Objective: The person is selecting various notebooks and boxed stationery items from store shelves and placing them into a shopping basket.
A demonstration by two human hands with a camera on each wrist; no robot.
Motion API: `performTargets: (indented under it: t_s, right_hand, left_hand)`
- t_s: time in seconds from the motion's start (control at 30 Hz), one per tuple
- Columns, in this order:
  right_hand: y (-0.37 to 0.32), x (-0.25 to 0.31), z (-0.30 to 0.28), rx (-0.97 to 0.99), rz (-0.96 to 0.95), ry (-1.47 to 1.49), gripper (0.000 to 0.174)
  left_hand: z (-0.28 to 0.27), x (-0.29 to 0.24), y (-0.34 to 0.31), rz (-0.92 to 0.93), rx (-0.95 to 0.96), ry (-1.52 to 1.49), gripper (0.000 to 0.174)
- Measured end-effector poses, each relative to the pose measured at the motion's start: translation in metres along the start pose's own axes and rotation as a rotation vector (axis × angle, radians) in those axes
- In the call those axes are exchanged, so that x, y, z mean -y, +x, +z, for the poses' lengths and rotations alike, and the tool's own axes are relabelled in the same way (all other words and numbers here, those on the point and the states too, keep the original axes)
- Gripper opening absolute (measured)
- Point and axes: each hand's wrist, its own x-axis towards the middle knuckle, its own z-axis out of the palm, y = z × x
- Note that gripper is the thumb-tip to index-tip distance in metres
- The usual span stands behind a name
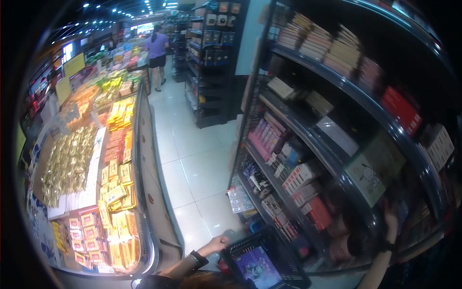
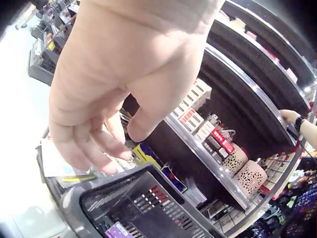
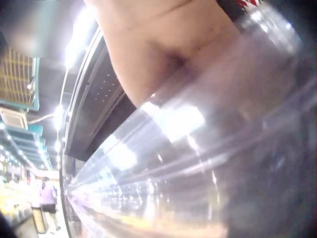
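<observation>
My left hand (image 1: pixel 219 244) is at the corner of a dark shopping basket (image 2: pixel 74 198). In the left wrist view its fingers hang loosely curled above the basket's rim, with nothing between thumb and fingertips. Inside the basket lies a purple item with a cartoon picture (image 1: pixel 255 267). My right hand (image 1: pixel 392 219) reaches to the edge of a dark shelf (image 2: pixel 252 82) on the right, beside a pale green item with a cartoon dog (image 1: pixel 370 176). Shiny clear plastic (image 3: pixel 183 148) covers much of the right wrist view and hides the right fingers; I cannot tell what they hold.
Shelves to the right carry boxes, pink packs (image 1: pixel 266 137) and pierced pots (image 2: pixel 251 177). Along the left runs a counter (image 1: pixel 144 192) heaped with wrapped food packs (image 1: pixel 118 185). Between them a tiled aisle (image 1: pixel 183 159) leads to another shelf unit (image 1: pixel 211 72) and a person in purple (image 1: pixel 157 48).
</observation>
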Motion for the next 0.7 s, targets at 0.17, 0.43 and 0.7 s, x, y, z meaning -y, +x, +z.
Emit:
performTargets:
  t_s: [0.17,0.43,0.7]
  right_hand:
    - [0.008,-0.010,0.013,0.017,-0.047,0.017,0.067]
    - [0.008,-0.047,0.044,-0.208,-0.189,-0.241,0.056]
    - [-0.002,-0.039,0.017,-0.117,-0.130,-0.547,0.036]
  left_hand:
    - [-0.021,0.025,-0.013,0.011,-0.113,0.099,0.028]
    - [-0.023,0.025,-0.014,0.069,-0.063,-0.012,0.028]
    - [-0.023,-0.005,-0.001,0.145,0.028,0.077,0.029]
